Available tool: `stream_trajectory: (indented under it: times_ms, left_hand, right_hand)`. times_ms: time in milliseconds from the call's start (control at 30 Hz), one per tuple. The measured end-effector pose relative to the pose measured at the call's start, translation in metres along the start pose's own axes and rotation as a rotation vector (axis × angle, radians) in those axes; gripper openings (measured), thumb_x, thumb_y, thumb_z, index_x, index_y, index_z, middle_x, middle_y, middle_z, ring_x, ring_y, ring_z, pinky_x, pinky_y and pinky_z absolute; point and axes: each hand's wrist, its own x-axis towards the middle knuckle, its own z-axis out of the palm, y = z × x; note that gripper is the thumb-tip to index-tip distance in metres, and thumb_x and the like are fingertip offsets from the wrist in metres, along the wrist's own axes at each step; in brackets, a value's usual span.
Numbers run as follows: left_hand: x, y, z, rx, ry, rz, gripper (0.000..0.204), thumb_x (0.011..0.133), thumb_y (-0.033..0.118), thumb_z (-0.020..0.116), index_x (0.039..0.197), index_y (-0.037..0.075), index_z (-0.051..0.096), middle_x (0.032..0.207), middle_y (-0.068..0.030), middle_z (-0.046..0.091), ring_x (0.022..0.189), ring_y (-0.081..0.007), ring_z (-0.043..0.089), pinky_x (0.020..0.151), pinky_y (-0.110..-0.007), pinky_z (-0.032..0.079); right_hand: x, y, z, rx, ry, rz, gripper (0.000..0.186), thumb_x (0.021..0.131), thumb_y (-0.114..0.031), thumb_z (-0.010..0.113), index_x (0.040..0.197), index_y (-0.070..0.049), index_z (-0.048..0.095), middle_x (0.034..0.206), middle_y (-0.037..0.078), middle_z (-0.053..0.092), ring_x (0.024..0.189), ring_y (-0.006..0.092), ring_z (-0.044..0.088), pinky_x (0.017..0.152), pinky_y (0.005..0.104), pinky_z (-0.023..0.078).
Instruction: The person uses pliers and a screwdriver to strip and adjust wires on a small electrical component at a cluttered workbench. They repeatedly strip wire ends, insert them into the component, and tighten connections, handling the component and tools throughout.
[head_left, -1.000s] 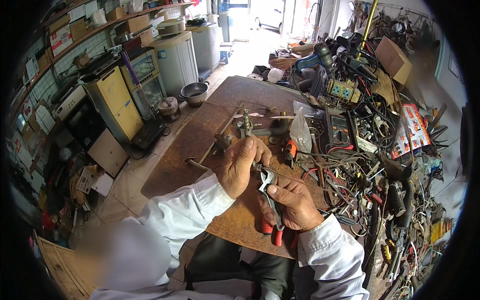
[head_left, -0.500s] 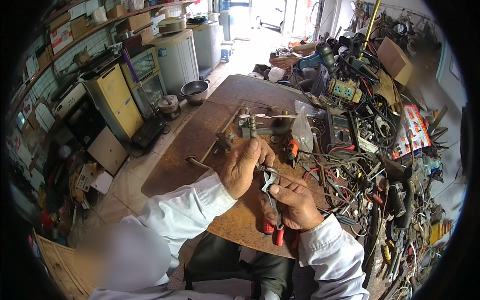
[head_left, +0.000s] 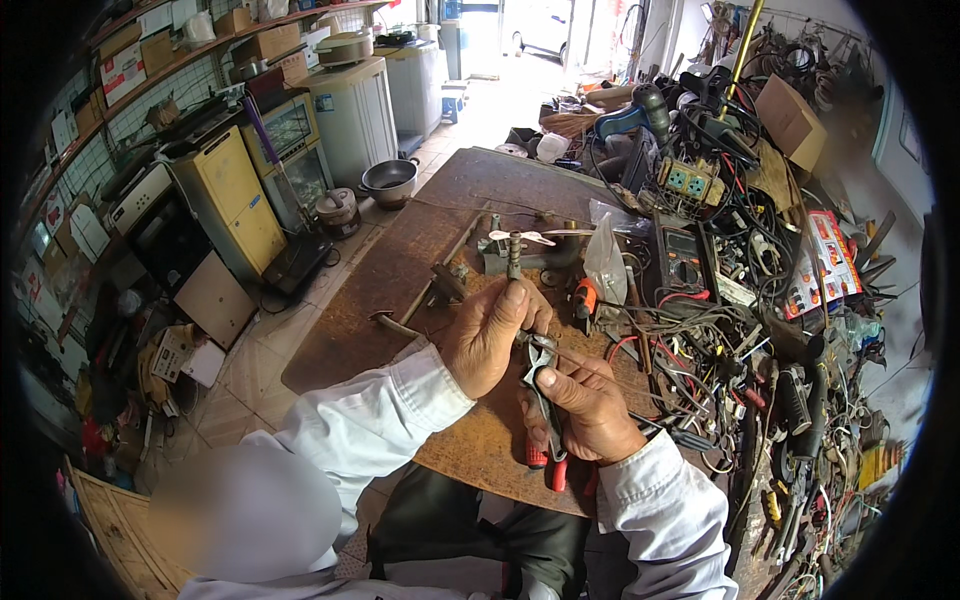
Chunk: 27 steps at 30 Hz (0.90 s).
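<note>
My left hand (head_left: 482, 341) grips a slim ribbed metal fitting (head_left: 514, 258), which stands upright out of the top of the fist. My right hand (head_left: 590, 415) is closed on an adjustable wrench (head_left: 535, 365), thumb across its body. The wrench's jaws are at the lower end of the held piece, just under my left fingers; whether they grip it is unclear. A thin rod or tube extends rightward beside the jaws. Red-handled tools (head_left: 536, 452) lie on the rusty table (head_left: 360, 355) below my right hand, and an orange-handled tool (head_left: 585, 298) lies beyond it.
Tangled cables (head_left: 700, 340), a multimeter (head_left: 682, 255), power sockets (head_left: 690, 180) and hand tools crowd the right side. Metal parts (head_left: 450, 280) and a plastic bag (head_left: 605, 255) lie beyond my hands. Old appliances (head_left: 220, 200) and a pot (head_left: 390, 185) stand on the floor at left.
My left hand and the upright fitting have shifted to the right. The wrench head has moved slightly with them, while my right hand stays closed on it.
</note>
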Motion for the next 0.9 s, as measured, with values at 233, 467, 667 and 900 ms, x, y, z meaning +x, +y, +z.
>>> stream_trajectory:
  times_ms: [233, 467, 667, 900]
  left_hand:
    - [-0.004, -0.002, 0.003, 0.072, 0.004, 0.094, 0.042, 0.107, 0.042, 0.034, 0.082, 0.009, 0.040, 0.078, -0.0029, 0.045, 0.072, -0.0134, 0.044, 0.067, -0.031, 0.042]
    - [-0.005, -0.004, 0.005, 0.031, 0.063, 0.125, 0.043, 0.106, 0.044, 0.036, 0.081, 0.009, 0.040, 0.077, -0.0029, 0.044, 0.071, -0.0137, 0.044, 0.066, -0.031, 0.042]
    - [0.001, -0.004, 0.000, -0.078, -0.020, 0.003, 0.045, 0.106, 0.046, 0.037, 0.080, 0.009, 0.041, 0.075, -0.0024, 0.045, 0.066, -0.0103, 0.043, 0.058, -0.026, 0.039]
    - [0.006, 0.015, -0.019, -0.207, -0.529, -0.769, 0.048, 0.102, 0.051, 0.045, 0.079, 0.010, 0.049, 0.072, 0.0026, 0.045, 0.045, -0.0045, 0.031, 0.040, -0.021, 0.025]
  right_hand:
    - [-0.003, 0.002, 0.003, 0.060, 0.027, 0.050, 0.031, 0.096, -0.027, 0.065, 0.093, 0.003, 0.055, 0.070, 0.014, 0.060, 0.044, 0.0220, 0.058, 0.039, 0.0327, 0.048]
    - [-0.001, 0.006, 0.006, 0.011, 0.021, 0.008, 0.030, 0.098, -0.030, 0.062, 0.091, -0.001, 0.056, 0.065, 0.009, 0.058, 0.040, 0.0166, 0.052, 0.034, 0.0290, 0.040]
    - [0.002, -0.003, -0.005, -0.289, 0.018, -0.029, 0.029, 0.098, -0.031, 0.063, 0.091, -0.004, 0.057, 0.060, 0.003, 0.054, 0.042, 0.0104, 0.046, 0.038, 0.0252, 0.032]
    - [0.001, -0.024, -0.032, -1.092, -0.133, -0.333, 0.024, 0.090, -0.021, 0.072, 0.090, 0.002, 0.067, 0.072, 0.009, 0.063, 0.066, 0.0232, 0.062, 0.060, 0.0361, 0.047]
